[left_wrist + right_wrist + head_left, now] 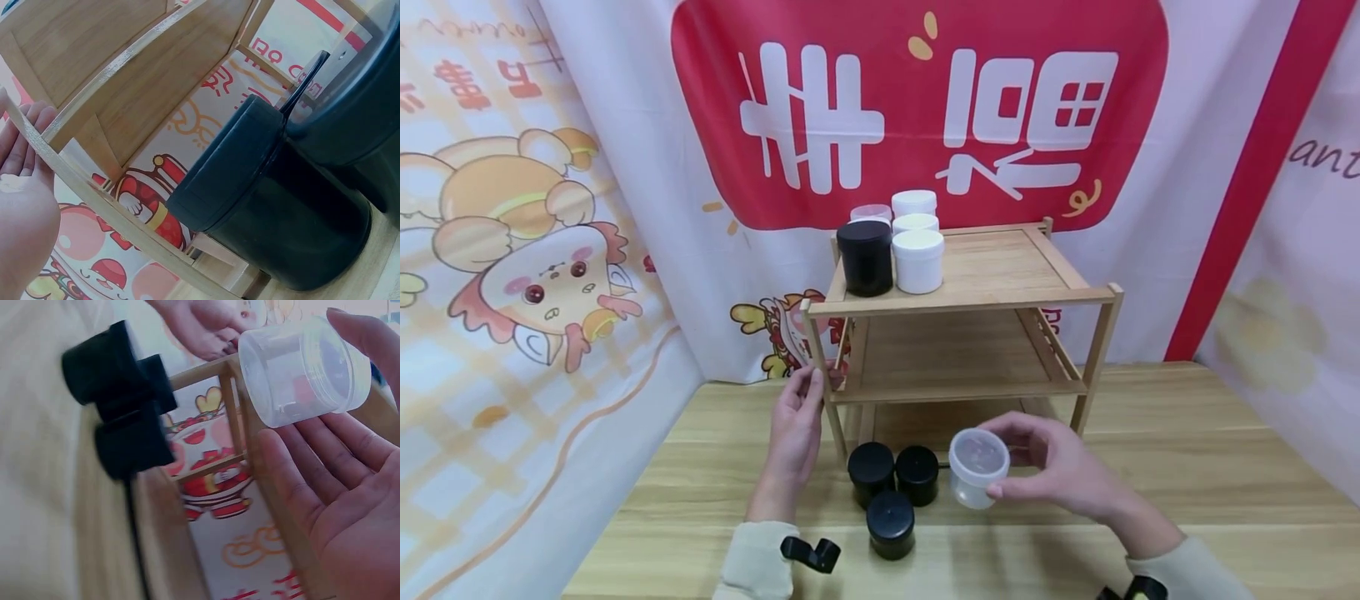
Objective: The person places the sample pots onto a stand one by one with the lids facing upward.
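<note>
In the head view my right hand (1060, 467) pinches a clear plastic jar (977, 467) between thumb and fingers, just above the table. The right wrist view shows this clear jar (300, 375) tilted, its translucent lid towards my palm. My left hand (797, 412) grips the left front post (817, 350) of a wooden three-tier rack, its fingertips partly behind the wood. Three black lidded jars (891, 523) stand together on the table between my hands. A thin black strip (306, 87) sticks out beside one black jar (275, 200) in the left wrist view.
On the rack's top tier (992, 258), at its left, stand a black jar (865, 260), several white jars (919, 262) and a translucent jar (871, 213). The middle tier (947, 354) is bare wood. Printed cloth (647, 100) hangs behind and beside the wooden table (1187, 467).
</note>
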{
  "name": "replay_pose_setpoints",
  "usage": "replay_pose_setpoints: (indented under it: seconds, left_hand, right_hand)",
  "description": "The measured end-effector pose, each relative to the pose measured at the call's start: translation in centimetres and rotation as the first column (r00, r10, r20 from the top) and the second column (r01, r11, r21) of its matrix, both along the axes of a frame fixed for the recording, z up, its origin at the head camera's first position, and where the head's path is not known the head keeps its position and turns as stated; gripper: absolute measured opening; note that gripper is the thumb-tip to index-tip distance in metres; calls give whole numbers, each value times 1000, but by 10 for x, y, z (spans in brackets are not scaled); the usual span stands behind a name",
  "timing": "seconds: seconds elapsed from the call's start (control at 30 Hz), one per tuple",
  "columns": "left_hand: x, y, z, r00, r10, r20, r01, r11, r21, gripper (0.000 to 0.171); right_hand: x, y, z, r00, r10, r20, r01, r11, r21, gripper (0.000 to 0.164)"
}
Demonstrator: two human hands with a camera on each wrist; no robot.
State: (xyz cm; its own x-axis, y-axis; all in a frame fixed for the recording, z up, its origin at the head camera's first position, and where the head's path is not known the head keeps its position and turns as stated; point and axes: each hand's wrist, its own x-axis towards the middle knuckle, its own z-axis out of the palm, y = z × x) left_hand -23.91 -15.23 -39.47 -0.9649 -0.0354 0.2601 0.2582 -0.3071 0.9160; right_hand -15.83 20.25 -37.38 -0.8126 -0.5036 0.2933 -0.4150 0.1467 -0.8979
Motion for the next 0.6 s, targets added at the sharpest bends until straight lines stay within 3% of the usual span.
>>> replay_pose_setpoints:
  seconds: [0.3, 0.6]
  left_hand:
    - [-1, 0, 3, 1000, -11, 5, 11, 1000, 0, 43]
    - [-1, -1, 0, 1000, -8, 4, 8, 1000, 7, 41]
  right_hand:
    - [7, 8, 49, 999, -32, -2, 32, 999, -3, 48]
    - [19, 22, 76, 995, -100, -11, 100, 995, -9, 51]
